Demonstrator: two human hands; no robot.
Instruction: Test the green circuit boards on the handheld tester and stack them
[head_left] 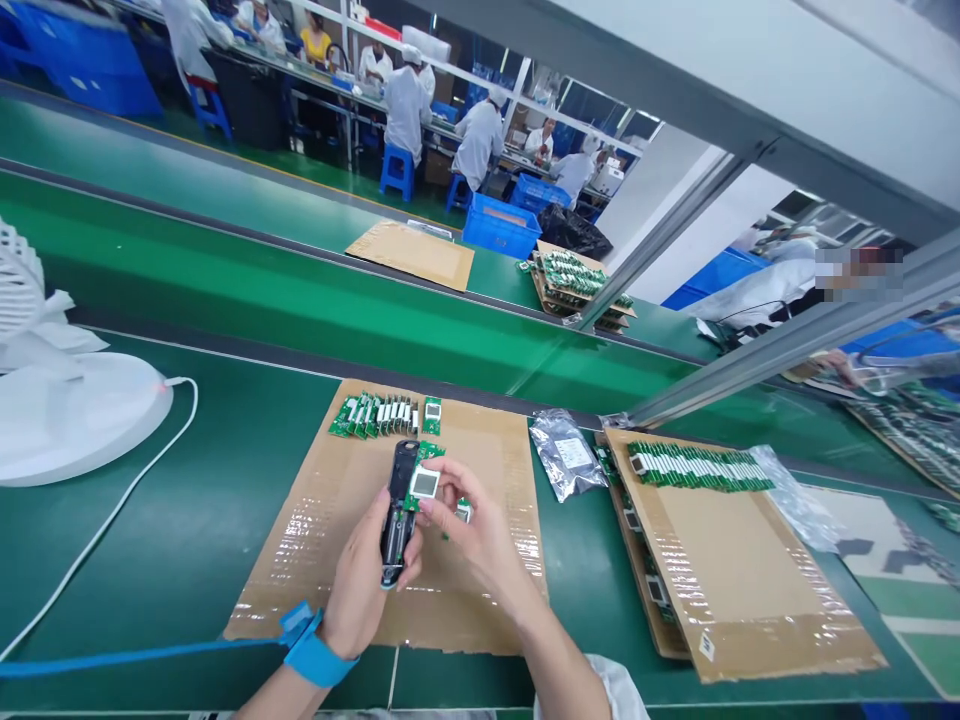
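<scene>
My left hand point(369, 560), with a blue strap at the wrist, is wrapped round a long black plastic housing point(398, 520) held over the cardboard sheet point(300, 540). Between the fingers of my right hand point(469, 515) is a green circuit board point(425, 483) with a small grey screen, overlapping the upper right side of the housing. Part of another small board point(463, 511) shows behind my right fingers. At the sheet's far edge stands a row of green boards point(375, 415), and a single board point(432, 415) lies just right of it.
A white fan base point(82, 420) with a cable stands at the left. To the right lie a silvery bag point(568, 454) and stacked cardboard sheets point(750, 570) bearing a row of boards. A metal frame point(675, 240) crosses the upper right; people sit in the background.
</scene>
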